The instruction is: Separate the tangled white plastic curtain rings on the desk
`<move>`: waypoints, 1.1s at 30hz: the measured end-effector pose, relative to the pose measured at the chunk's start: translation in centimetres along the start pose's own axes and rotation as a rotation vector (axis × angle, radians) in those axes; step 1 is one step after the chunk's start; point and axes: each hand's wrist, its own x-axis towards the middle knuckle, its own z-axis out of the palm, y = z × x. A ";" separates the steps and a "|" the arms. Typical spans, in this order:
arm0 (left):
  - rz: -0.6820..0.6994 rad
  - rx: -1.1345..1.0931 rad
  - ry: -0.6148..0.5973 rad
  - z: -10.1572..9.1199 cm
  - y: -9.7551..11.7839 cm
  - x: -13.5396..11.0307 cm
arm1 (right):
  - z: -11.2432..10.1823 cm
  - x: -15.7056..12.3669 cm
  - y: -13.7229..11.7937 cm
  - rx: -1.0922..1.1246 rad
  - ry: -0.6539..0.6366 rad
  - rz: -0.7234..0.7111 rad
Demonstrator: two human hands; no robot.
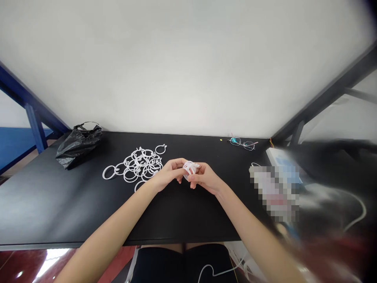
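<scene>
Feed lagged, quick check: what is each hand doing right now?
Left hand: fingers closed on the white plastic piece.
Right hand: fingers closed on the same piece.

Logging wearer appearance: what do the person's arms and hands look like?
The left arm and right arm are bare, no sleeves in view. The left hand and right hand wear no gloves; no watch or bracelet shows. Rings are too small to tell.

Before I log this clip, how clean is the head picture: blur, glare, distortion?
Head view: wide-angle distortion bows the matte black tabletop; the right side is smeared, with a pixelated patch; glare on the glossy red floor; left hand, right hand and their small white plastic piece look sharp.
</scene>
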 end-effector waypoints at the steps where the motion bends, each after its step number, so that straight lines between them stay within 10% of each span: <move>1: 0.014 0.038 0.001 0.0 0.0 0.0 | 0.0 0.0 0.0 -0.007 0.015 0.005; 11: 0.250 1.021 0.106 -0.1 -0.9 -0.7 | 1.5 -0.1 1.1 -0.132 0.061 0.103; 33: 0.180 0.300 0.006 -0.4 -1.5 0.1 | 3.4 -1.3 2.8 -0.339 0.070 -0.302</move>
